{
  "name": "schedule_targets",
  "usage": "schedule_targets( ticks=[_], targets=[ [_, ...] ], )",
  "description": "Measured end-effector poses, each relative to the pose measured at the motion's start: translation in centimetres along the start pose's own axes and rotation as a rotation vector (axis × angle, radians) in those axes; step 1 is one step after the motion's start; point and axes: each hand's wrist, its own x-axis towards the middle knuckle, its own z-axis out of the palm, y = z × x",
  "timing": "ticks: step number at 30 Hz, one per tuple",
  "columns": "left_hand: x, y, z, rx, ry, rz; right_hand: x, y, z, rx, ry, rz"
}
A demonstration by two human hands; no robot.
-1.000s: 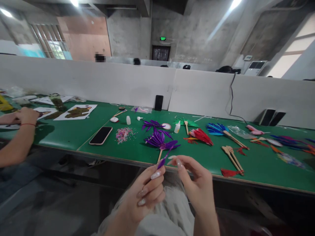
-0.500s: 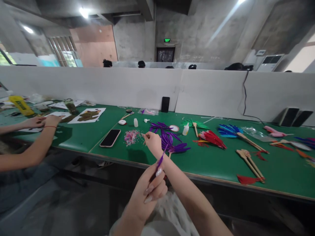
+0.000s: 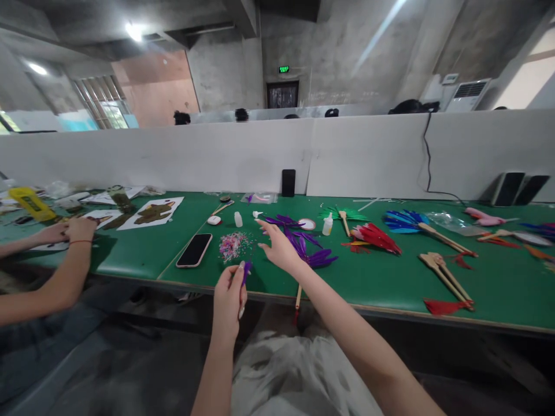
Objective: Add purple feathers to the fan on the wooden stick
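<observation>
My left hand (image 3: 229, 294) is closed in a pinch on a purple feather (image 3: 247, 270), over the table's front edge. My right hand (image 3: 281, 249) reaches over the table with its fingers apart and nothing visibly held. Its fingertips come near a small white cap or nozzle (image 3: 256, 214); I cannot tell whether they touch it. Under and beside this hand lies a fan of purple feathers (image 3: 321, 258), its wooden handle (image 3: 299, 296) jutting past the edge. Between my hands and the phone is a scattered heap of pink and white sequins (image 3: 232, 246).
A phone (image 3: 194, 250), a small white bottle (image 3: 238, 219) and a glue bottle (image 3: 328, 224) stand or lie close by. Green (image 3: 349, 214), red (image 3: 376, 238) and blue (image 3: 403, 221) feather fans lie rightward. A co-worker's hands (image 3: 71, 230) work at the left.
My left hand has moved left and forward with the purple feather, away from under the right arm. My right hand's fingers have opened from a pinch and reach farther forward.
</observation>
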Motion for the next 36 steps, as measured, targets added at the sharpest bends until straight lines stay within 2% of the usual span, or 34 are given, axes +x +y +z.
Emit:
schedule_targets(
  ticks=[3,7,10,13,17,20,23,31,36],
  targets=[
    [1.7,0.0,-0.3,0.100,0.016,0.037,-2.2,-0.5,-1.6,-0.048,-0.012,-0.064],
    [3.6,0.2,1.5,0.205,-0.114,0.078,-4.0,-0.9,-1.9,-0.064,-0.071,-0.088],
    [4.8,0.5,3.8,0.237,-0.259,0.106,-4.1,0.1,-2.0,-0.025,-0.087,-0.009],
    [6.4,0.7,5.6,0.225,-0.374,0.135,-3.7,2.7,-3.1,0.074,-0.052,0.139],
    [9.0,0.5,6.3,0.169,-0.330,0.260,-3.7,7.1,-6.0,0.321,-0.020,0.366],
    [10.2,-0.6,6.2,0.295,-0.305,0.320,-4.5,9.8,-8.0,0.520,-0.073,0.488],
    [10.2,-2.4,6.2,0.426,-0.306,0.337,-5.0,11.5,-9.0,0.644,-0.115,0.568],
    [9.8,-7.0,6.4,0.691,-0.284,0.595,-3.9,13.8,-8.6,0.762,-0.311,0.677],
    [10.0,-7.6,6.4,0.747,-0.296,0.741,-3.0,15.0,-7.8,0.751,-0.417,0.681]
  ],
)
